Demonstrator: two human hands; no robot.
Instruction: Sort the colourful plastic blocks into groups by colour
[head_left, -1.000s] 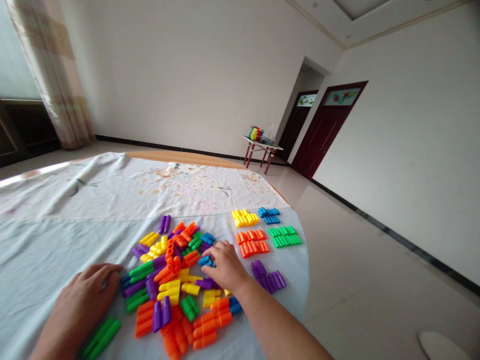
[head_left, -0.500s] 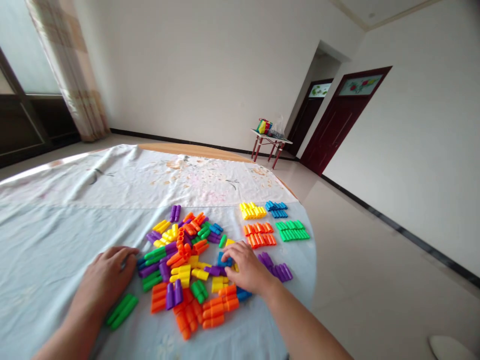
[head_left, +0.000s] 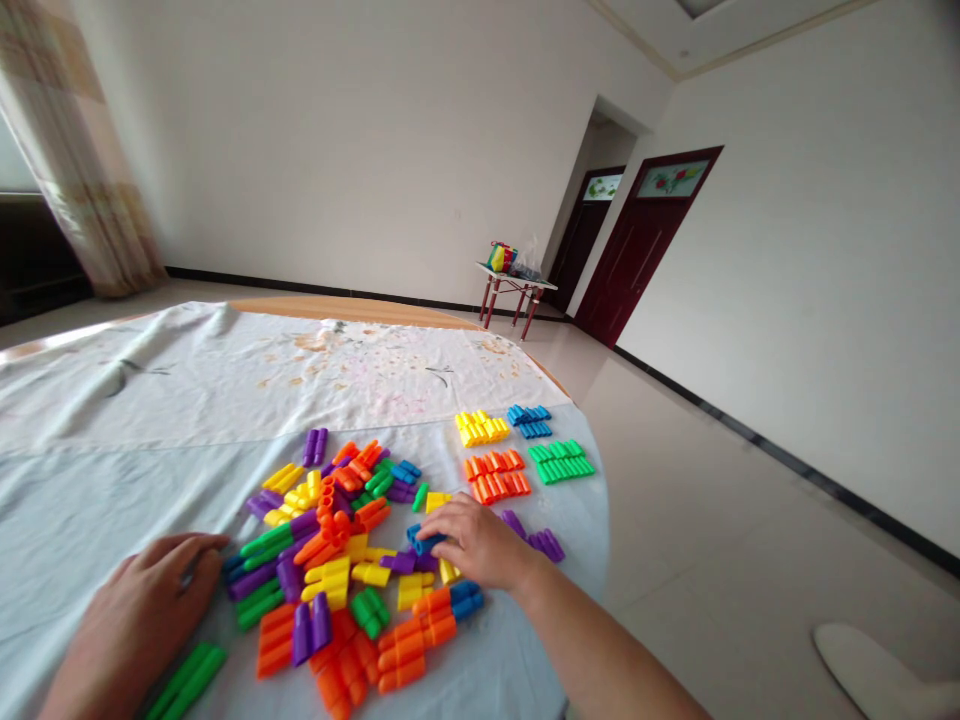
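A loose pile of bullet-shaped plastic toy blocks point(head_left: 326, 585) in orange, yellow, green, purple and blue lies on the table. My right hand point(head_left: 484, 545) is at the pile's right side, thumb and fingers closed on a blue block point(head_left: 420, 540). Beside that block lie purple and yellow ones. At the pile's left edge my left hand point(head_left: 146, 610) rests on the cloth, fingers stretched out and near some blue and green blocks. A green block point(head_left: 187, 682) lies by its wrist.
Grouped by colour at the right are yellow blocks point(head_left: 481, 428), blue blocks point(head_left: 529, 420), orange blocks point(head_left: 497, 475), green blocks point(head_left: 561, 461) and purple blocks point(head_left: 546, 544). A floral cloth point(head_left: 360, 370) covers the round table. A small table point(head_left: 517, 281) with bags stands by the far wall.
The view has swung a little to the right, so the table sits further left. The blue block is tilted at my right fingertips. My left hand stays by the pile's left edge.
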